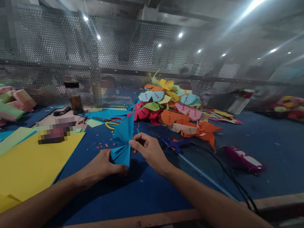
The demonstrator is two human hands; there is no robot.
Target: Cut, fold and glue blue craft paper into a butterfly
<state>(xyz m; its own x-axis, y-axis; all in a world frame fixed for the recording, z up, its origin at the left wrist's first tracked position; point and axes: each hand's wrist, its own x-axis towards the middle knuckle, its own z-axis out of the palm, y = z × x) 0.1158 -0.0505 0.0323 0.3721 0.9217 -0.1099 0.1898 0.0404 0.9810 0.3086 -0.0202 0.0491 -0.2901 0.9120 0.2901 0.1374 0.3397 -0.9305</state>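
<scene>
A folded blue paper piece (122, 140) stands up from the dark blue table (157, 192), fanning out toward the top. My left hand (103, 168) grips its lower left side, thumb and fingers closed on the paper. My right hand (148, 150) pinches the paper's right edge at mid-height, with its fingers curled in.
Large yellow sheets (21, 170) lie at the left. Behind are scissors (110, 120), a dark jar (75, 97) and a heap of coloured folded paper pieces (174, 109). A blue glue gun (177, 146) with its cable and a purple tool (244, 158) lie to the right. Perforated metal screen at the back.
</scene>
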